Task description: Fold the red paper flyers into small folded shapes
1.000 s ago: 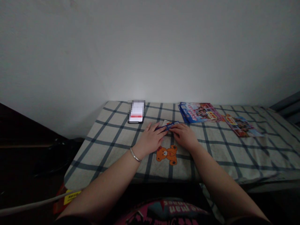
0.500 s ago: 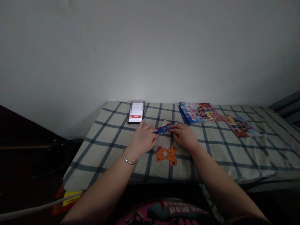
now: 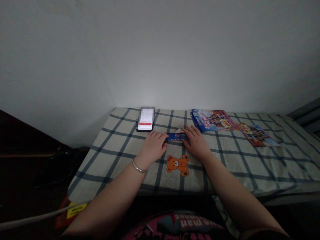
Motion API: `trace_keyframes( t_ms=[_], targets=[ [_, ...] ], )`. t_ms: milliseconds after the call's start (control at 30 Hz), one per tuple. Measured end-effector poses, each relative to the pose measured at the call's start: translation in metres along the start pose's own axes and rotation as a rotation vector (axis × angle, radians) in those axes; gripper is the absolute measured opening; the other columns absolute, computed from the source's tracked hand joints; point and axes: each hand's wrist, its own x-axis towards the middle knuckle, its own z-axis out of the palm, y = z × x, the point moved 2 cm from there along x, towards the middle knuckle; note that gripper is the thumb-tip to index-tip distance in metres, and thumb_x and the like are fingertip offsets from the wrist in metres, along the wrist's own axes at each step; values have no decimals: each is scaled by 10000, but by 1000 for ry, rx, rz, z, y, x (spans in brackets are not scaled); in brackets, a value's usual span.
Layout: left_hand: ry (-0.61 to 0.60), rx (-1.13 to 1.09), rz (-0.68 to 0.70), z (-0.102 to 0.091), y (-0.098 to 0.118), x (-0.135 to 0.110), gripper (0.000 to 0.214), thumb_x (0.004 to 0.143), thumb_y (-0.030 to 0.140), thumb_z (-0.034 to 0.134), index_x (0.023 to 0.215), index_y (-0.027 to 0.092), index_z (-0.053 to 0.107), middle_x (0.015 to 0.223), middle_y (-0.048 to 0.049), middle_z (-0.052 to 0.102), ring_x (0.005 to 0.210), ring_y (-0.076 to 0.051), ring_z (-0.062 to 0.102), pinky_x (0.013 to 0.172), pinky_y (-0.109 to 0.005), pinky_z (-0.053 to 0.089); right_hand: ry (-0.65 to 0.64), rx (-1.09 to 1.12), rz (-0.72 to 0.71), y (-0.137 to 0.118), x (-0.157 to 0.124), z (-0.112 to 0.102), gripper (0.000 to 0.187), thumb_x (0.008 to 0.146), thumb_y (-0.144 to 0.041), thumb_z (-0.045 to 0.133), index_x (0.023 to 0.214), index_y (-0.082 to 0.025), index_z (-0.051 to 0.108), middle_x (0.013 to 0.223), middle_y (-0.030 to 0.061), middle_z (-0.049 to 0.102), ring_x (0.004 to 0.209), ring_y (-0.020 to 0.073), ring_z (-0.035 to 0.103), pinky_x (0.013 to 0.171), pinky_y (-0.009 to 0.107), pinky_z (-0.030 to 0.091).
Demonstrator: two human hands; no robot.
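Note:
A folded blue paper strip [image 3: 176,136] lies on the checked cloth [image 3: 120,146] between my two hands. My left hand [image 3: 153,146] rests flat at its left end, fingers stretched out and touching it. My right hand [image 3: 196,141] lies palm down over the strip's right end, fingers spread and pressing it to the cloth. A white corner of the paper shows just behind the strip. A silver bracelet is on my left wrist.
A lit phone [image 3: 145,120] lies at the back left of the cloth. Colourful leaflets [image 3: 211,119] and another leaflet [image 3: 257,134] lie at the back right. An orange bear print [image 3: 178,165] marks the cloth near me. A white wall stands close behind.
The strip was lifted and tilted between my pinching fingers; now it lies flat and both hands have opened and press on it.

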Motion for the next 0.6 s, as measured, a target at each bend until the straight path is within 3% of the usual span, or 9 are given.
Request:
trace_keyframes(
  t_ms=[100, 267, 433, 600],
  targets=[
    [36, -17, -6, 3, -2, 0, 419, 850, 163, 553, 1267, 171, 512, 1252, -92, 602, 1131, -251, 556, 1036, -447, 404, -2, 16, 8, 1, 0, 1, 510, 883, -293, 542, 1367, -140, 491, 1387, 117, 536, 1351, 303, 374, 1124, 488, 332],
    [47, -55, -1, 8, -5, 0, 510, 846, 145, 546, 1342, 159, 431, 1253, -105, 597, 1135, -248, 555, 1022, -445, 423, 8, 79, -40, -2, 1, -6, 356, 856, -258, 593, 1206, -193, 608, 1204, 81, 657, 1189, 270, 514, 1053, 464, 396],
    [30, -91, 10, 10, -5, 2, 455, 818, 95, 564, 1262, 170, 501, 1185, -81, 636, 1092, -239, 569, 997, -433, 444, 55, 68, -57, -4, -1, -14, 133, 855, -215, 613, 966, -229, 685, 1087, 46, 701, 1018, 244, 585, 936, 427, 445],
    [19, -114, 41, 8, -6, 3, 377, 814, 87, 572, 1176, 191, 584, 1139, -56, 660, 1077, -226, 564, 987, -415, 450, -17, 94, -167, -3, -5, -14, 141, 850, -168, 621, 917, -254, 710, 1020, 24, 726, 982, 220, 624, 902, 400, 455]
  ],
)
